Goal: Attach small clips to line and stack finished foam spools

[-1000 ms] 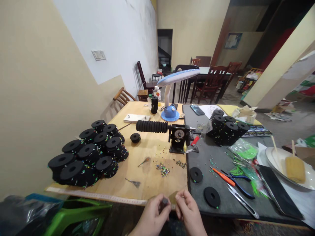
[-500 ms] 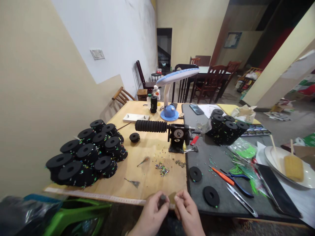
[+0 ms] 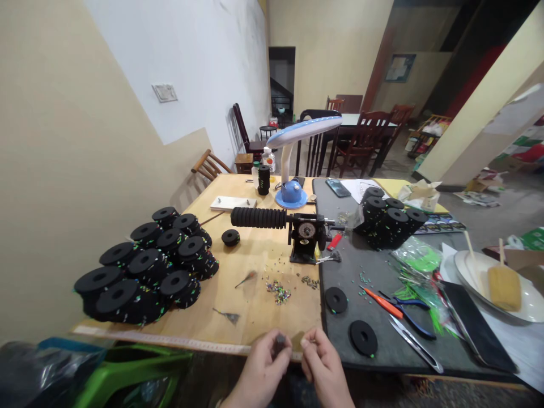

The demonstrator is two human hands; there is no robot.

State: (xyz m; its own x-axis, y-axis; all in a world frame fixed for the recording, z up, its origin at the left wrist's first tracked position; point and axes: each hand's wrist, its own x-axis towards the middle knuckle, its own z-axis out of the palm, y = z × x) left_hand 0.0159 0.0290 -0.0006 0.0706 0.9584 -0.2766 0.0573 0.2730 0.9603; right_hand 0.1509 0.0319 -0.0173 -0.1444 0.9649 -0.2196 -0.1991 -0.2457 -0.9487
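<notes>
At the table's front edge my left hand is closed, its thumb and forefinger pinching a small dark grey piece whose kind I cannot make out. Just right of it, a narrow gap apart, my right hand is also closed in a pinch; whatever lies between its fingertips is too small to see. Beyond the hands lies a scatter of tiny coloured beads, with small dark bits beside it. Two feathery tufts, one grey and one reddish, rest to the left on the wood.
Stacked black foam spools fill the left; more spools stand back right. A black winding device holds a row of foam discs. Pliers, tweezers and loose foam discs lie on the grey mat. Behind stands a blue lamp.
The view has shifted very slightly, so the table's things sit a little further left. Both hands keep their place and their pinch.
</notes>
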